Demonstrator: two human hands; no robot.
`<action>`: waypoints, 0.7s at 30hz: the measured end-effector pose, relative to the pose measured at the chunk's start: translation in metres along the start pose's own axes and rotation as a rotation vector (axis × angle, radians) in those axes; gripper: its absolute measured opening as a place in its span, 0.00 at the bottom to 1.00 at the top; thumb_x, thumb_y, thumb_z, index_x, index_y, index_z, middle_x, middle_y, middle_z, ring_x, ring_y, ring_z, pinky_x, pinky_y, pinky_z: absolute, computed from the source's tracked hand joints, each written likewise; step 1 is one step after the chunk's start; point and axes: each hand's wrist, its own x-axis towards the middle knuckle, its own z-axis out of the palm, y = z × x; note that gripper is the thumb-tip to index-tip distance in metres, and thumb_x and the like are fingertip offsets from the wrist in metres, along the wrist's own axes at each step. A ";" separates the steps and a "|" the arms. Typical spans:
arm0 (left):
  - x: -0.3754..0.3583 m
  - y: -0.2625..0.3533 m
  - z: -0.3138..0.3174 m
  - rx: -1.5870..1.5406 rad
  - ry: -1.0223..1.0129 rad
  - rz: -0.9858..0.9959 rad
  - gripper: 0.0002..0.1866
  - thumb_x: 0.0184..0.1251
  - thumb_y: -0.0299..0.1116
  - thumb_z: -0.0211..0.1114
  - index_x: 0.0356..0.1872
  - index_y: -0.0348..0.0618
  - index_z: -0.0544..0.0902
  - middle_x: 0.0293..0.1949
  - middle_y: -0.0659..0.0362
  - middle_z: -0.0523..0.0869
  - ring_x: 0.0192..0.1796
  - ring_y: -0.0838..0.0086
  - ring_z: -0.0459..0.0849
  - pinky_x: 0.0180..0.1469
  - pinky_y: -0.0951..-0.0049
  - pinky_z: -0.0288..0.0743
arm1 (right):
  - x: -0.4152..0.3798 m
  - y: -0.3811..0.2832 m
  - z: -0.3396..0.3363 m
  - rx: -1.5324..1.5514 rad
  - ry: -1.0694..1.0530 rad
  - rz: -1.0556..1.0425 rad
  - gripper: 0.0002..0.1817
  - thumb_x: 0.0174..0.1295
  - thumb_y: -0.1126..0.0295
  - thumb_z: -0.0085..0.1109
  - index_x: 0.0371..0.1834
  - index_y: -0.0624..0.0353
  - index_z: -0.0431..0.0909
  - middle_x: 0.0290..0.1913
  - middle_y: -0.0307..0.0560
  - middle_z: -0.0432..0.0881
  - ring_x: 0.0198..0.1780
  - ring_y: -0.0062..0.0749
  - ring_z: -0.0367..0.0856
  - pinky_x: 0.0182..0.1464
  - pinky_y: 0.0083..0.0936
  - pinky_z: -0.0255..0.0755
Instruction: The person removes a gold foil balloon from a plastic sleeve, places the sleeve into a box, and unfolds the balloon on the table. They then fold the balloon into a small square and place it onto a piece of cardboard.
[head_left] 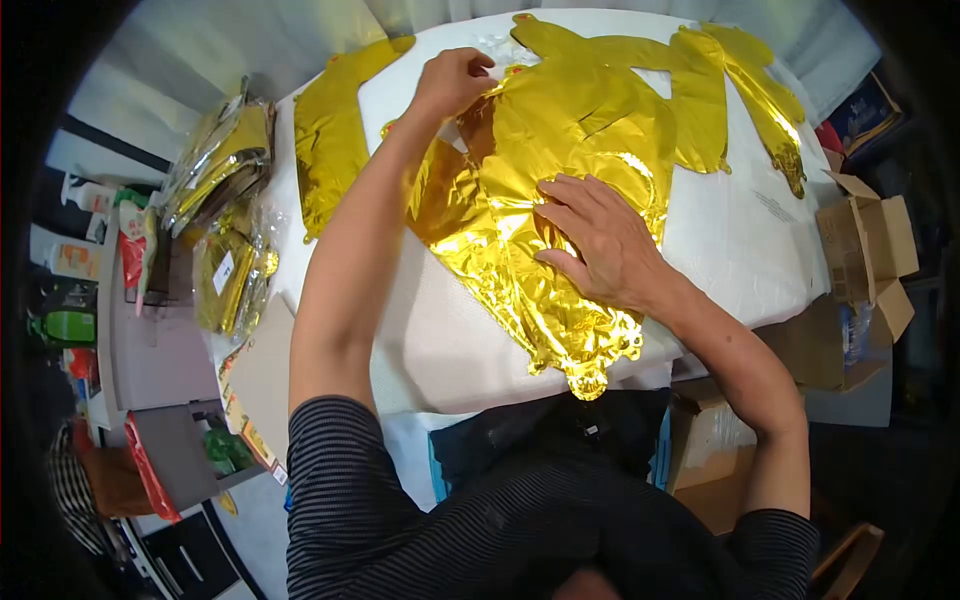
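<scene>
A shiny gold foil balloon (580, 130), flat and wrinkled, lies across the white table (420, 330), with its crumpled lower end hanging over the near edge. My right hand (605, 240) rests palm down on its middle, fingers spread. At the balloon's upper left edge, my left hand (455, 82) has its fingers curled together; whatever they hold, if anything, is hidden. Close to those fingers is a small red spot on the foil. Another flat gold foil piece (335, 125) lies left of my left forearm, and a further gold piece (750, 75) lies at the far right.
Clear bags of folded gold foil (225, 160) are piled at the table's left edge. Open cardboard boxes (865, 240) stand on the right. Bottles, including a green one (68, 327), line a shelf on the left. White curtains (300, 40) hang behind the table. Another person's arm (115, 480) shows at lower left.
</scene>
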 end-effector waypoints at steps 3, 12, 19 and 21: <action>-0.037 0.007 -0.027 -0.115 0.129 -0.007 0.17 0.63 0.37 0.76 0.49 0.38 0.90 0.38 0.54 0.94 0.42 0.71 0.92 0.49 0.68 0.85 | -0.001 0.000 0.001 0.018 0.060 -0.029 0.24 0.64 0.59 0.71 0.58 0.63 0.81 0.67 0.56 0.78 0.72 0.53 0.73 0.76 0.50 0.65; -0.226 0.055 -0.102 -0.818 -0.186 -0.749 0.21 0.80 0.35 0.65 0.61 0.26 0.76 0.52 0.45 0.87 0.49 0.67 0.91 0.52 0.74 0.90 | -0.006 0.007 0.010 0.054 0.112 -0.041 0.23 0.64 0.60 0.70 0.57 0.61 0.79 0.68 0.56 0.77 0.71 0.55 0.73 0.77 0.50 0.64; -0.231 0.057 -0.073 -1.053 -0.058 -0.814 0.20 0.82 0.35 0.61 0.54 0.20 0.78 0.48 0.43 0.87 0.47 0.65 0.92 0.51 0.75 0.90 | -0.007 0.009 0.013 0.050 0.127 -0.055 0.21 0.65 0.60 0.70 0.56 0.61 0.80 0.67 0.55 0.77 0.68 0.53 0.75 0.73 0.46 0.67; -0.222 0.056 -0.068 -1.025 -0.035 -0.867 0.19 0.82 0.36 0.62 0.52 0.23 0.80 0.44 0.46 0.87 0.42 0.68 0.92 0.46 0.76 0.91 | -0.007 0.010 0.016 0.045 0.142 -0.062 0.21 0.65 0.60 0.70 0.56 0.61 0.81 0.67 0.55 0.77 0.68 0.53 0.75 0.73 0.45 0.68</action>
